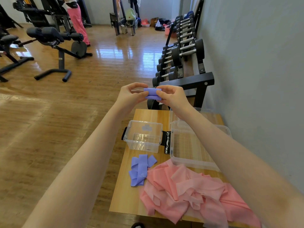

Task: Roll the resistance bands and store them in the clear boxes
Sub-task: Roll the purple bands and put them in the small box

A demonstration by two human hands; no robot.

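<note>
A small purple resistance band (152, 93), folded or partly rolled into a short bundle, was held up in the air beyond the far edge of the wooden table (125, 191). The left hand (131, 94) pinched its left end and the right hand (171, 96) pinched its right end, fingers curled around the bundle, the two hands close together. Below them on the table stood a small clear box (143, 137) with black latches, open at the top. Just to its right lay a larger clear box (189, 145), partly hidden by the right forearm. Nearer the person, loose purple bands (139, 170) lay flat beside a crumpled heap of pink bands (189, 195). A dumbbell rack (182, 51) stood along the wall behind.
</note>
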